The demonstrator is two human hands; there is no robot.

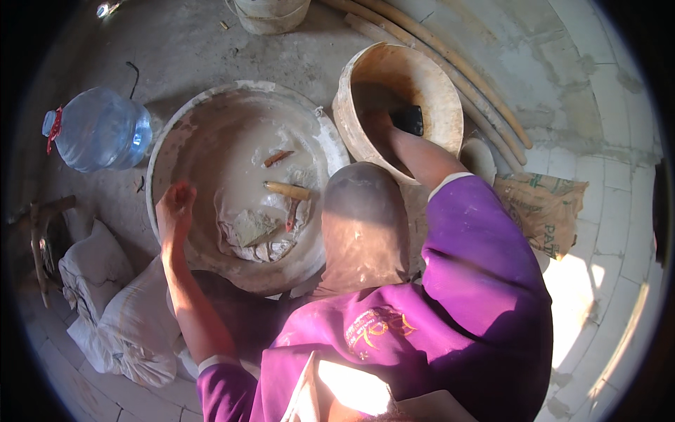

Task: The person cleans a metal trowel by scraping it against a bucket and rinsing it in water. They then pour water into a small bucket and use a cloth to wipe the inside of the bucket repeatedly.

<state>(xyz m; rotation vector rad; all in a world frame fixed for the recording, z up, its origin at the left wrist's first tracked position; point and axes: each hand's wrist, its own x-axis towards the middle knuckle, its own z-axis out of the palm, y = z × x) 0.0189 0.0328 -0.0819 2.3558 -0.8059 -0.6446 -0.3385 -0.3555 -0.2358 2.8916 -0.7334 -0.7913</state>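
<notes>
Right hand (383, 126) (grip unclear) sinks into shadowed bucket (436, 84) beside dark object (410, 119); left hand (174, 207) open.

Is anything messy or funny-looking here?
Yes. The big water bottle lies on its side on the dusty floor. In the wide basin, two wooden-handled tools lie half sunk in the wet grey mix. The bucket is tipped toward the right hand.

Brown paper sack (545, 204) at right; white sacks (119, 309) lower left
</notes>
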